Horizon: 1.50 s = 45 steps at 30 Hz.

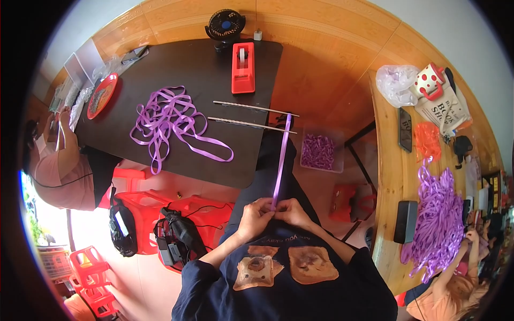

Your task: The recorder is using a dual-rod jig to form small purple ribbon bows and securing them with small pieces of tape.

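Your left hand [257, 214] and right hand [292, 211] are pinching the near end of a purple ribbon strip [282, 155] together above your lap, fingers closed on it. The strip is stretching away toward the black table [214, 155], where a loose ribbon pile [168, 120], two thin sticks [251, 115] and a red tape dispenser [243, 68] are lying.

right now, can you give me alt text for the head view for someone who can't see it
Both hands, left hand and right hand, pinch the near end of a purple ribbon strip that runs taut to two thin rods on a dark table. A loose purple ribbon pile and a red tape dispenser lie on the table.
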Tool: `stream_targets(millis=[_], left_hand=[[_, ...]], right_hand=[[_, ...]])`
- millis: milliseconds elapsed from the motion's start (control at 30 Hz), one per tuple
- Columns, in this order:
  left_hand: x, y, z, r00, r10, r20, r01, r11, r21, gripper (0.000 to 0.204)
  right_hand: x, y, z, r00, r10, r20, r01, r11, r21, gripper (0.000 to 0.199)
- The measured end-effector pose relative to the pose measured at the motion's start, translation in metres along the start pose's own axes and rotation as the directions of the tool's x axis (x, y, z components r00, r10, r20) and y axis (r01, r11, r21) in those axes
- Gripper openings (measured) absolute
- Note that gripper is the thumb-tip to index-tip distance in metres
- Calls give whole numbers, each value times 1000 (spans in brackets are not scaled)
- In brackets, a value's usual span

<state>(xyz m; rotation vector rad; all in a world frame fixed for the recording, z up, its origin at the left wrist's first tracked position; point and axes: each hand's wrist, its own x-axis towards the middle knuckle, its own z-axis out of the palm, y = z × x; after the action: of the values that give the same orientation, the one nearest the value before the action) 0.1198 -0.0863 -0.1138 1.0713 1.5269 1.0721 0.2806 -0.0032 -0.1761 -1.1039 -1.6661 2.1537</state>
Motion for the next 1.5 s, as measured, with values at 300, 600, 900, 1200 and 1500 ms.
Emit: stream_targets(millis=[300,600,900,1200,1500], left_hand=[[18,5,-2,991,-128,-32,113,948,-297,10],[87,37,25,975,-70,-211,-43,871,-489,10],[149,54,36,927,-49,-371,-213,746,-631,7],[173,40,38,888,96,-449,-371,727,-578,3],[178,43,38,864,79,-497,-392,724,-567,6]], right_hand=[[-4,-12,-1,997,-22,78,21,1000,6,7],[-7,-14,-8,998,-65,-15,59,967,-246,12],[-4,-10,-22,995,-99,6,95,934,-344,14],[5,-11,-36,980,-97,174,146,942,-303,15],[9,-23,-35,964,-93,249,169,937,-306,27]])
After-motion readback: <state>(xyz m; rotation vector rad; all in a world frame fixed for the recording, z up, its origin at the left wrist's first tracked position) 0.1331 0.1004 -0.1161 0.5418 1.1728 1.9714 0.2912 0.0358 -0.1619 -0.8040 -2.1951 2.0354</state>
